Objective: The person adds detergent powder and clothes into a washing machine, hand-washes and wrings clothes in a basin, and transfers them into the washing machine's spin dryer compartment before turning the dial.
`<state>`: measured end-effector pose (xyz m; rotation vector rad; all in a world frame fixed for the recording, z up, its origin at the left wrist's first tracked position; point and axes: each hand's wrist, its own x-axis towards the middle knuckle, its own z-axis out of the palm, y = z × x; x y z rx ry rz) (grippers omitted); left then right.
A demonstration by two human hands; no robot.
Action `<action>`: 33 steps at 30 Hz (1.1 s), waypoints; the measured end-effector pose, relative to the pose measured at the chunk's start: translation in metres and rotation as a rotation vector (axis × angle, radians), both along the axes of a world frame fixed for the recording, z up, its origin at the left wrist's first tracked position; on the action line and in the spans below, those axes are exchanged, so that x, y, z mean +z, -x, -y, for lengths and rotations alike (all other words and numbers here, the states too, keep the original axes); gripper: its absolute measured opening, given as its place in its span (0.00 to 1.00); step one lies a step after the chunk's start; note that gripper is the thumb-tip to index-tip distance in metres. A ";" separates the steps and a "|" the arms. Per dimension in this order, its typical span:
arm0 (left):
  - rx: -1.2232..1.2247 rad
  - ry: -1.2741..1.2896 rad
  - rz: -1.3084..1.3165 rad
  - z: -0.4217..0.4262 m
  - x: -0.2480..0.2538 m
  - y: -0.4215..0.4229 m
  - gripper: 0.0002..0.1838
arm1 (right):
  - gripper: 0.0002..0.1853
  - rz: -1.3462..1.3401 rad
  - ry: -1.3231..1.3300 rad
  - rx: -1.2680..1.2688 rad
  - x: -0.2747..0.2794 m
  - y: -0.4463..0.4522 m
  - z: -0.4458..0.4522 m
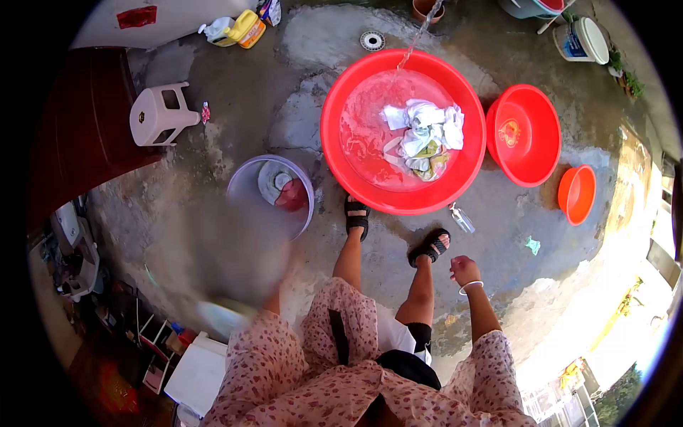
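Note:
My right hand hangs in the air near my right foot, fingers curled in loosely, with nothing seen in them and a white bangle at the wrist. On the other side my left forearm runs up into a grey blur that hides the left hand. Beside that blur stands a lavender bucket with something white and something red inside. In front of me, a large red basin holds water and a heap of wet white and greenish cloth. A stream of water falls into it from above.
A red basin and an orange-red bowl stand to the right. Near my feet lies a clear bottle. A white stool, a yellow jug and a drain cover are farther off on the wet concrete.

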<state>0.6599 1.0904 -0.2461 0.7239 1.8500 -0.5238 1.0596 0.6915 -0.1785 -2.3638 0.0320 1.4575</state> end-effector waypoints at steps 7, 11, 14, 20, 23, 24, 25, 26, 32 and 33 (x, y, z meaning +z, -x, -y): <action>0.761 -0.064 0.164 0.075 -0.063 -0.001 0.31 | 0.16 0.013 0.037 -0.195 -0.221 -0.036 -0.081; 1.097 -0.412 0.268 0.075 -0.083 -0.039 0.24 | 0.22 -0.047 0.229 -0.503 -0.286 -0.030 -0.083; 1.326 -0.486 0.371 0.067 -0.144 0.018 0.19 | 0.25 -0.093 0.316 -0.781 -0.296 -0.014 -0.085; 1.282 -0.777 0.247 0.037 -0.069 -0.117 0.26 | 0.15 -0.180 -0.109 -1.288 -0.347 0.002 -0.040; 1.274 -0.719 0.329 -0.009 -0.058 -0.112 0.28 | 0.15 -0.262 -0.285 -1.465 -0.344 0.001 -0.031; 1.163 -0.628 0.464 -0.040 -0.076 -0.067 0.29 | 0.16 -0.294 -0.341 -1.454 -0.346 0.001 -0.026; 1.155 -0.625 0.503 -0.062 -0.080 -0.064 0.29 | 0.16 -0.323 -0.398 -1.440 -0.347 0.003 -0.021; 1.152 -0.623 0.543 -0.082 -0.083 -0.072 0.29 | 0.12 -0.361 -0.478 -1.400 -0.344 0.006 -0.017; 0.977 -1.025 0.531 -0.142 -0.083 -0.207 0.28 | 0.16 -0.487 -0.790 -1.191 -0.358 0.012 0.015; 0.952 -1.078 0.535 -0.141 -0.080 -0.228 0.28 | 0.17 -0.488 -0.896 -1.091 -0.361 0.013 0.020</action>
